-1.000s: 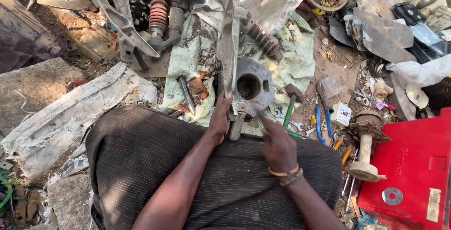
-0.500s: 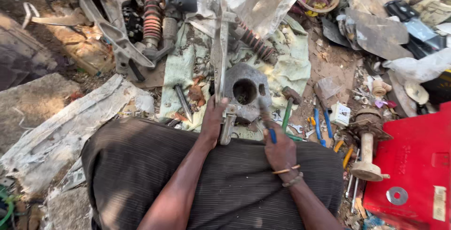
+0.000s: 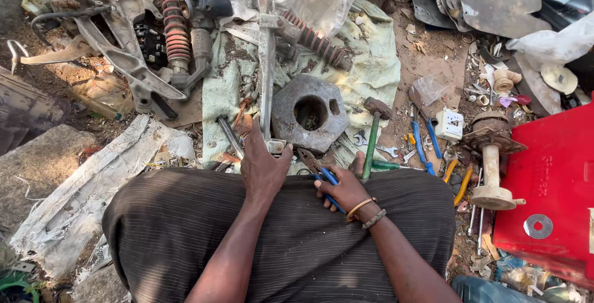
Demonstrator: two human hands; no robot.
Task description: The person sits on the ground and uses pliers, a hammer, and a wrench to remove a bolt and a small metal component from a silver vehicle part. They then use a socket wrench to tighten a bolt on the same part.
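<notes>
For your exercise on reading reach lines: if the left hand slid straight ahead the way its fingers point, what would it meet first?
The left hand already rests on the long metal bar; going on, it would likely just follow that bar, with the grey hexagonal block close beside it.

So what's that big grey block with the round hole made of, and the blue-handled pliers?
The big grey block with the round hole looks like cast metal: dull, rough, grimy, with chunky angled edges. The blue-handled pliers in the right hand seem to be dark, rusty steel at the jaws, with smooth blue grips, probably plastic or rubber.
</notes>
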